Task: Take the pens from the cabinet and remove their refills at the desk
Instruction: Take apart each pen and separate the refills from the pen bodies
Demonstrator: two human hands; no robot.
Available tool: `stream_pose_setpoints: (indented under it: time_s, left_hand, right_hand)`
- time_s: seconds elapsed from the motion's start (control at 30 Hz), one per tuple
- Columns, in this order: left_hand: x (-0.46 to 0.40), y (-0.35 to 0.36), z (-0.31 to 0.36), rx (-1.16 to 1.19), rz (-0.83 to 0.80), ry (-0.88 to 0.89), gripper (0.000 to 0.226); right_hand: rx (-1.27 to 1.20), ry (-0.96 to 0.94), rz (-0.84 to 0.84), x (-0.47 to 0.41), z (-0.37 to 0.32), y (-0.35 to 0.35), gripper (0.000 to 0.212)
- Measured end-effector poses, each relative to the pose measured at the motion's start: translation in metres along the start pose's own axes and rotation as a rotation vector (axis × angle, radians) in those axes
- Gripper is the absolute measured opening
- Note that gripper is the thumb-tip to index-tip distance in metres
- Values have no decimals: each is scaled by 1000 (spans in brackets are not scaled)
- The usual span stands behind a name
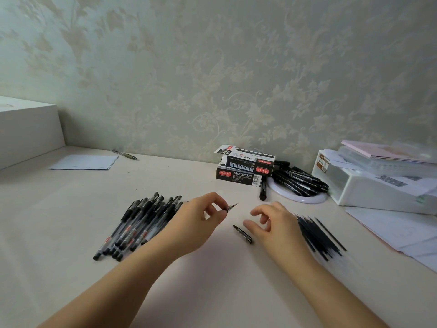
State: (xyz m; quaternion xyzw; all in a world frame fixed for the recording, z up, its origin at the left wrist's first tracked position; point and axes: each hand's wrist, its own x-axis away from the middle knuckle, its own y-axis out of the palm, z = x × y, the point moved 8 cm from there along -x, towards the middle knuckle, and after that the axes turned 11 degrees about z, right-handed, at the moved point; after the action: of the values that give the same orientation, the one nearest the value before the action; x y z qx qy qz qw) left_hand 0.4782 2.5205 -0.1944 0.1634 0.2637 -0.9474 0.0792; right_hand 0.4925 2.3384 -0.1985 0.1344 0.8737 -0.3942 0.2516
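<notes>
Left hand (208,209) pinches uncapped pen (232,206) at frame center, right hand (272,221) loose-fingered, empty above cap (242,233) on counter (71,209) — steady the barrel, unscrew tip, draw refill straight out.

We read home study corner — pale desk (71,209) pushed against floral damask wallpaper (212,67), domestic pattern. Along desk's far edge: stationery cartons (243,168), loose paper sheet (85,162). Right edge: white plastic organiser (369,185) stuffed with papers, notebooks on top — household clutter. White box (26,129) at far left corner.
</notes>
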Motion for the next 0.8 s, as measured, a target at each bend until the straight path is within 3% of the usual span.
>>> stream_pose_setpoints:
  time_s: [0.17,0.27,0.4,0.6,0.8]
  left_hand:
    - [3,1,5,-158,-4,116,10]
    - [3,2,5,-169,-11,131,11]
    - [3,3,8,-149,-22,149,12]
    - [4,4,9,-110,-39,152,12]
    - [2,1,6,-115,-27,118,14]
  right_hand:
    - [20,-18,-19,1,2,8,11]
    - [-227,93,79,-3,5,-1,11]
    - [-568,224,-7,0,4,7,12]
    - [-628,211,-112,4,-6,17,12]
    - [-628,252,-23,-1,5,8,12]
